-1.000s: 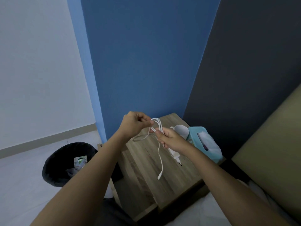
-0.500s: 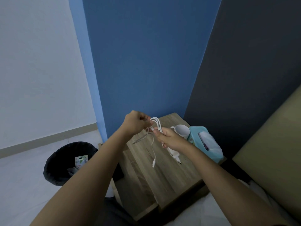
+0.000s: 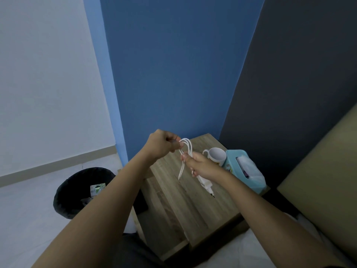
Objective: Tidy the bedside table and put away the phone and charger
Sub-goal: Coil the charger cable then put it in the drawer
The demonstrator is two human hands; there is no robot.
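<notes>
Both fisted: left hand (image 3: 161,142) pinches cable loops (image 3: 186,147); right hand (image 3: 201,165) grips bundle, seemingly charger plug (image 3: 206,186) too.

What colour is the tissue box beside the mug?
Light teal, with white tissue showing at its top opening; the tissue box shows best in the head view.

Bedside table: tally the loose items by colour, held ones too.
White: 2, charger with its cable held in both hands, mug
Teal: 1, tissue box
Total: 3
</notes>
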